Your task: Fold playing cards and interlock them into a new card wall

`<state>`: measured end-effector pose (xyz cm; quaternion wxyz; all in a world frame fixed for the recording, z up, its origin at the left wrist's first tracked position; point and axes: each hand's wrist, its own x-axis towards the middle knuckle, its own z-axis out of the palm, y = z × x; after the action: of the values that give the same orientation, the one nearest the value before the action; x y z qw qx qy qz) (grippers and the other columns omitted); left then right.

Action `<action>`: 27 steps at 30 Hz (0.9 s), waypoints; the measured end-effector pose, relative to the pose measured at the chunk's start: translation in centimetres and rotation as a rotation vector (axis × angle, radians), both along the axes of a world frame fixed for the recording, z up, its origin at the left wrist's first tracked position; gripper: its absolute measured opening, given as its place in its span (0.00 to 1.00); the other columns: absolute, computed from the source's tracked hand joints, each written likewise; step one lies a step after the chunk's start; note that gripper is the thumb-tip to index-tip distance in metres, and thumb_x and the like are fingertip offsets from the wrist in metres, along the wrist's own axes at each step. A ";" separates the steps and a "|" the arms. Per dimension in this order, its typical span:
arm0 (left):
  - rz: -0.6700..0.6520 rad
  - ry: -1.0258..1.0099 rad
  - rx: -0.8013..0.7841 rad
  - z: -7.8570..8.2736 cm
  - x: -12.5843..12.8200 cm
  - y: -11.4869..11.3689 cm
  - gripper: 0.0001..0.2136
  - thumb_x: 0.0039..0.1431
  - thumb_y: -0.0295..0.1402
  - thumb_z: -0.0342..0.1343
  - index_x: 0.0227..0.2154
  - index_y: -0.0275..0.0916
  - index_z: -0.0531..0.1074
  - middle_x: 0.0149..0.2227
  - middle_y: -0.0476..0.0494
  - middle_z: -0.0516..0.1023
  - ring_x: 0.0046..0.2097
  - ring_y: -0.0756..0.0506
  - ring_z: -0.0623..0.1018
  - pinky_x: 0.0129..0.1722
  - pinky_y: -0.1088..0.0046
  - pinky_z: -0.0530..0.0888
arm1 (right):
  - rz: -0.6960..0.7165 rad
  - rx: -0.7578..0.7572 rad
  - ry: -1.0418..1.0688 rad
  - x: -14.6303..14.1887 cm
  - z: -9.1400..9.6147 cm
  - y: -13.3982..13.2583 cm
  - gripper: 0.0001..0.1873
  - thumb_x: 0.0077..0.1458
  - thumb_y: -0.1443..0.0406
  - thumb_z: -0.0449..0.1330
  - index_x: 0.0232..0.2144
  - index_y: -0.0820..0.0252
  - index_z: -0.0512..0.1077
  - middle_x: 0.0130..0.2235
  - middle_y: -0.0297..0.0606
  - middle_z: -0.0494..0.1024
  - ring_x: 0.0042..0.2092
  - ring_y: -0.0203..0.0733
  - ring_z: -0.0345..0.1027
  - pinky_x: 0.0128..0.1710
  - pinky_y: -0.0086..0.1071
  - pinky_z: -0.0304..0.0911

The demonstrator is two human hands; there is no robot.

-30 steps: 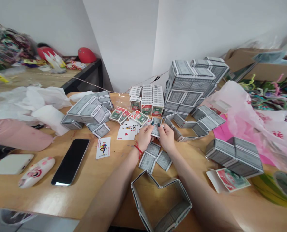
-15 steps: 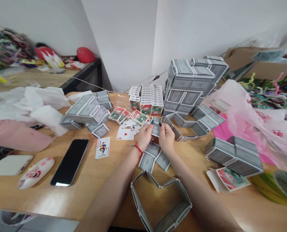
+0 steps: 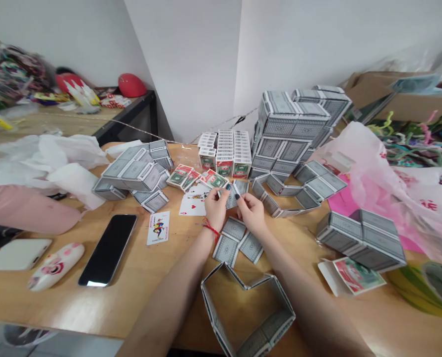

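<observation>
- Left hand (image 3: 216, 207) and right hand (image 3: 251, 214) meet just beyond the heart-shaped card frame (image 3: 213, 275); the fingers of both are pinched closed on one card bundle (image 3: 232, 196), grey backs showing
- Loose face-down cards (image 3: 235, 239) lie between that frame and the hands; a phone (image 3: 108, 248) lies well left of the frame

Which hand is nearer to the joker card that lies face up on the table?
Left. The left hand is to the right of the joker card, not touching it; the right hand is farther right, beyond the left hand. Both hold a grey-backed card.
</observation>
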<state>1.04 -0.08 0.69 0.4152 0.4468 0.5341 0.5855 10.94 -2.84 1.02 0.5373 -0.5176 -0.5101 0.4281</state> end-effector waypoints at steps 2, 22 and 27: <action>-0.067 0.061 0.025 0.1 -0.1 -0.2 0.08 0.49 0.37 0.53 0.23 0.36 0.67 0.22 0.51 0.66 0.26 0.53 0.62 0.27 0.78 0.60 | 0.030 -0.030 0.009 0.0 -0.1 0.0 0.21 0.48 0.49 0.53 0.17 0.58 0.58 0.10 0.25 0.58 0.13 0.29 0.51 0.14 0.25 0.46; -0.150 0.297 0.055 -0.4 0.4 -1.2 0.07 0.55 0.36 0.48 0.31 0.38 0.68 0.29 0.46 0.72 0.31 0.48 0.70 0.32 0.75 0.64 | -0.092 -0.104 -0.060 0.6 -1.0 0.7 0.23 0.49 0.47 0.50 0.20 0.61 0.63 0.14 0.28 0.60 0.15 0.30 0.54 0.12 0.24 0.50; -0.124 0.341 0.047 -0.1 0.5 -1.4 0.06 0.56 0.35 0.46 0.31 0.39 0.66 0.31 0.46 0.72 0.34 0.48 0.71 0.33 0.74 0.64 | -0.113 -0.033 -0.114 0.5 -0.9 0.5 0.24 0.50 0.48 0.50 0.15 0.61 0.60 0.13 0.28 0.58 0.16 0.29 0.51 0.14 0.23 0.47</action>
<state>1.55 -1.49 0.63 0.3436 0.5813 0.5541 0.4869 11.40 -2.33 0.10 0.5220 -0.5779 -0.5026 0.3754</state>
